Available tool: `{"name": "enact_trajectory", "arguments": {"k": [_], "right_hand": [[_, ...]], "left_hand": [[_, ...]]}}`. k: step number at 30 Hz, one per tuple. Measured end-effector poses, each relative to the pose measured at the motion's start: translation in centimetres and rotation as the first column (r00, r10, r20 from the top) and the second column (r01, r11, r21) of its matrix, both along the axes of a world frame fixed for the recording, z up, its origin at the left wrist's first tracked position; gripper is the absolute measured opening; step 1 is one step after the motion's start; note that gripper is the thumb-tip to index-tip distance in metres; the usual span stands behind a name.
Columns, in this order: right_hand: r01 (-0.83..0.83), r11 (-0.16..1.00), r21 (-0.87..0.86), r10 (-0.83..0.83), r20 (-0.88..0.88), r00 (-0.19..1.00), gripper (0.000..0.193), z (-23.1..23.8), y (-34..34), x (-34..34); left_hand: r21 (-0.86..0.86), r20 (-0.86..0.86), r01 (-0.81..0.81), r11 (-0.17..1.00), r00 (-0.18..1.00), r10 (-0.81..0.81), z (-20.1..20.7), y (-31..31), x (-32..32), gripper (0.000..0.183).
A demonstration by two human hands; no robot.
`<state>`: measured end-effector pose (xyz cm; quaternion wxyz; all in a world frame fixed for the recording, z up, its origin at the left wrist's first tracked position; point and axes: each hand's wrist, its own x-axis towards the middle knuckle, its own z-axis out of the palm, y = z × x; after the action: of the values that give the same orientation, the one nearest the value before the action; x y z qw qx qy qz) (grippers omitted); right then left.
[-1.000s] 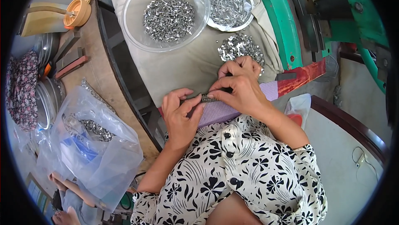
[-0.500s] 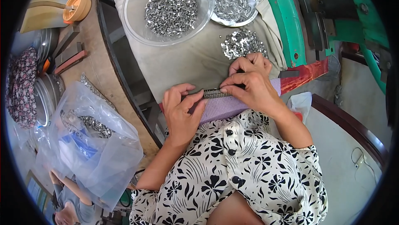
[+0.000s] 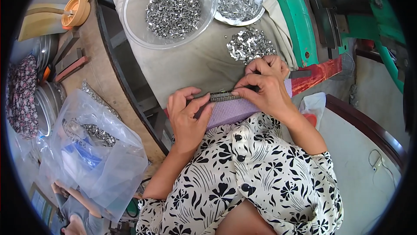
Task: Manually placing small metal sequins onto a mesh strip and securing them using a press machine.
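Note:
A narrow dark metal strip with a row of thin pins or teeth lies level above the purple checked cloth at my lap. My left hand pinches its left end between thumb and fingers. My right hand has thumb and index finger closed at the strip's right end, its other fingers curled; any small piece between those fingertips is hidden. Just beyond the right hand lies a loose heap of small shiny metal pieces on the beige cloth.
A clear round tub of short metal pieces and a lined bowl of thin pins stand at the back. A green machine rises at right. On the left wooden table lies a plastic bag. Another person is at lower left.
The view has shifted slightly, so the tub and bowl sit a little further left. Between my hands slightly more of the strip shows; both hands keep their pinch.

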<state>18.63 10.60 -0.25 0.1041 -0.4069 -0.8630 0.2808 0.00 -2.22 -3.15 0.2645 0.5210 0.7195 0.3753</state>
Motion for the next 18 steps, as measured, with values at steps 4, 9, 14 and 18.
{"name": "enact_trajectory", "arguments": {"k": [4,9,14,18], "right_hand": [[0.031,0.999,0.026,-0.031,-0.016,0.999,0.022,-0.3,-0.1,0.0],[0.017,0.998,0.066,-0.013,-0.058,0.998,0.023,-1.0,-0.3,0.3],[0.005,0.995,0.102,0.006,-0.104,0.995,0.02,-1.7,-0.4,0.8],[-0.001,0.995,0.103,0.013,-0.123,0.992,0.018,-2.0,-0.6,0.7]], "left_hand": [[0.001,-0.003,0.0,1.0,1.0,0.0,0.1,0.0,0.0,0.028],[-0.013,0.014,0.001,1.0,1.0,-0.001,0.2,0.1,0.0,0.028],[-0.047,0.018,0.021,0.999,1.0,-0.02,0.4,0.1,-0.1,0.026],[-0.033,0.013,0.018,0.999,1.0,-0.018,0.4,0.2,0.0,0.026]]}}
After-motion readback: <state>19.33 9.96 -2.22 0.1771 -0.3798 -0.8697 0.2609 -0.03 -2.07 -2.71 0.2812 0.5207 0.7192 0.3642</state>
